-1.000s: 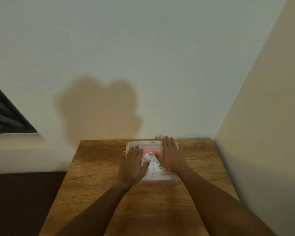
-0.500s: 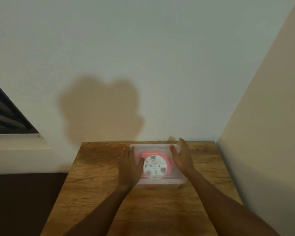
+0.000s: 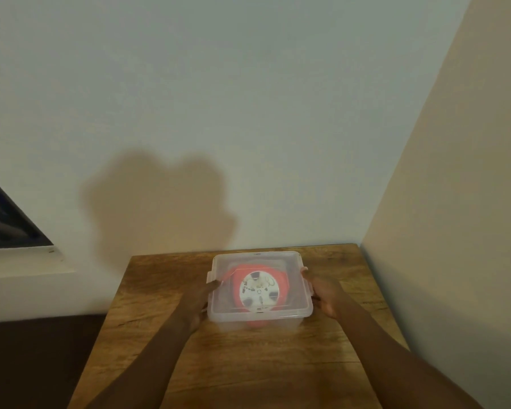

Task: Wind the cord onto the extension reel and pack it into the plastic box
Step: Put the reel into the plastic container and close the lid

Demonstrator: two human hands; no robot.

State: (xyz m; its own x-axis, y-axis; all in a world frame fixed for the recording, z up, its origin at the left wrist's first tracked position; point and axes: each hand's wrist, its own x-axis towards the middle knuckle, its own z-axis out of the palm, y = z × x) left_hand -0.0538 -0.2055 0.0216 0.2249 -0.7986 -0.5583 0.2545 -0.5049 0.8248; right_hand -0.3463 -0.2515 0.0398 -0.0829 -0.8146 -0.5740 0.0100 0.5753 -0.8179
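- The extension reel, red with a white round face, lies flat inside the clear plastic box, seen through the translucent lid that sits on top of the box.
- The cord cannot be made out separately through the cloudy plastic.
- The box stands on the far middle part of the wooden table, near the wall.
- The left hand lies against the left side of the box, its fingertips touching the side latch there; whether the fingers curl round the latch or only press on it cannot be told.
- The right hand lies against the right side of the box, fingers at the latch on that edge; how it grips cannot be told either, since the fingers are blurred and partly hidden by the lid rim.
- Both forearms reach in from the near edge of the table, one on each side of the box.
- A pale wall stands behind the table, with a soft shadow on it; a beige wall closes the right side.
- A dark window with a white sill shows at the left edge.
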